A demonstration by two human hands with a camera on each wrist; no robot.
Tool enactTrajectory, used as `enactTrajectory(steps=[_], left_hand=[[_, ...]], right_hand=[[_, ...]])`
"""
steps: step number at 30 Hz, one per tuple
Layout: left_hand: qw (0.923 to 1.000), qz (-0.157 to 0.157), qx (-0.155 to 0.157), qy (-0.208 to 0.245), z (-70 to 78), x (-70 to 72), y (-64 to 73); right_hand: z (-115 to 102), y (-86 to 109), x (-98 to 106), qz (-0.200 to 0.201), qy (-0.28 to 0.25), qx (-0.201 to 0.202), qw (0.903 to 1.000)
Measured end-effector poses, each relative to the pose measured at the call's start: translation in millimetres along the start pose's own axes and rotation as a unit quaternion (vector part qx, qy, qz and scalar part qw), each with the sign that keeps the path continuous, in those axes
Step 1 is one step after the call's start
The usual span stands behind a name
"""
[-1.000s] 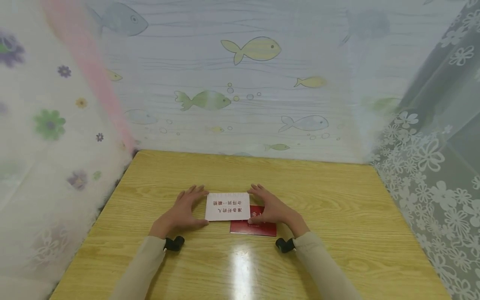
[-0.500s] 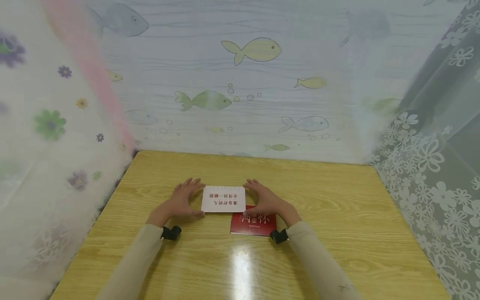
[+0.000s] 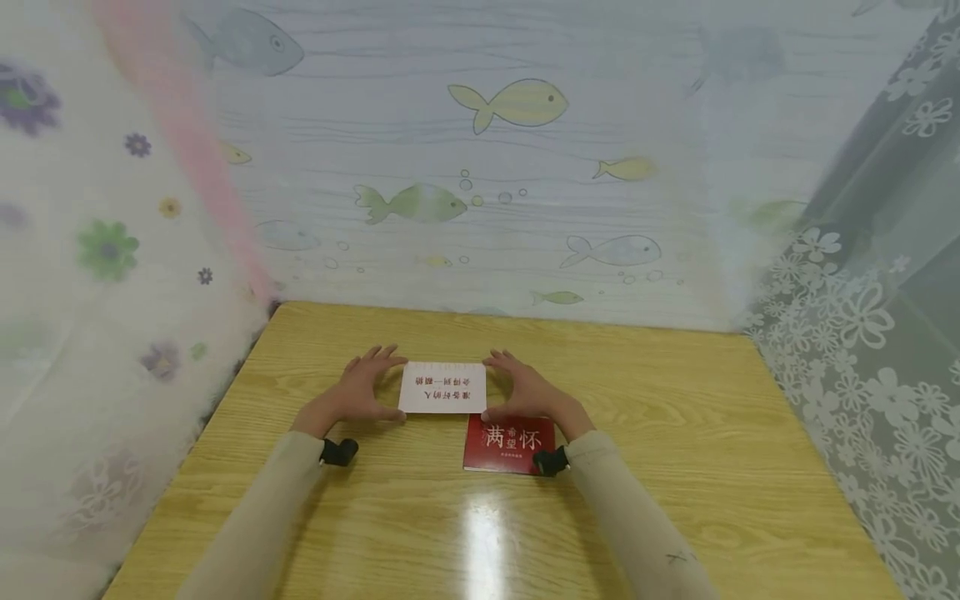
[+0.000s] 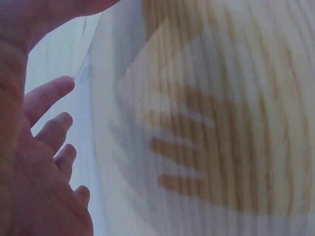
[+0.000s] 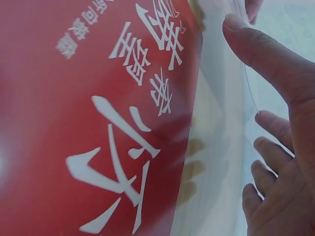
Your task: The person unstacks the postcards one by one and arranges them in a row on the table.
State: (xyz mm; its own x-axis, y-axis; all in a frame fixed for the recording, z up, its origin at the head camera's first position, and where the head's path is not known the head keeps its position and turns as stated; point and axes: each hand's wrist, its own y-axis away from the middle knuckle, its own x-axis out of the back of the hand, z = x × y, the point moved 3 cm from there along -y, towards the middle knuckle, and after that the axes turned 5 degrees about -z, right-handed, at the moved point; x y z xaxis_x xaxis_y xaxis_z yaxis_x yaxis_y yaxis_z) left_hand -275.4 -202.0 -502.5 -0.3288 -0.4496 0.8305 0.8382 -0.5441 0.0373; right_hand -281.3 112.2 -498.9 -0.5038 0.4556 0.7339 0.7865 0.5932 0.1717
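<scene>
A white card printed with dark red characters, upside down to the head camera, is held up over the wooden table between both hands. My left hand holds its left corners with thumb and index finger; the other fingers are spread, as the left wrist view shows of that hand. At the right corners my right hand grips it the same way. Just below and partly under the right wrist lies a red booklet with large white characters. It fills much of the right wrist view, its cover facing up.
The wood-grain table reflects a bright light near its front. A fish-print curtain hangs behind its back edge. Floral fabric stands at the left, white lace at the right. A black wrist camera sits on the left wrist.
Both hands have carried the white card away from the body and slightly left. More of the red booklet's cover shows; the booklet stays in place.
</scene>
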Motion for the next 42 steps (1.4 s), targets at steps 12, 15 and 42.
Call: enactTrajectory(steps=[12,15,42], left_hand=[[0.9991,-0.016,0.017,-0.035,-10.3,10.7,-11.4],[0.9991,-0.016,0.013,-0.038,-13.2,14.0,-14.5],[0.9961,-0.059,0.064,-0.017,-28.0,27.8,-34.1]], right_hand=[[3.2,-19.7,-3.0,0.004,0.011,0.005,0.9999],[4.6,-27.0,-2.9,0.003,0.017,-0.003,0.9998],[6.7,-55.9,-2.1,-0.011,0.021,-0.033,0.9992]])
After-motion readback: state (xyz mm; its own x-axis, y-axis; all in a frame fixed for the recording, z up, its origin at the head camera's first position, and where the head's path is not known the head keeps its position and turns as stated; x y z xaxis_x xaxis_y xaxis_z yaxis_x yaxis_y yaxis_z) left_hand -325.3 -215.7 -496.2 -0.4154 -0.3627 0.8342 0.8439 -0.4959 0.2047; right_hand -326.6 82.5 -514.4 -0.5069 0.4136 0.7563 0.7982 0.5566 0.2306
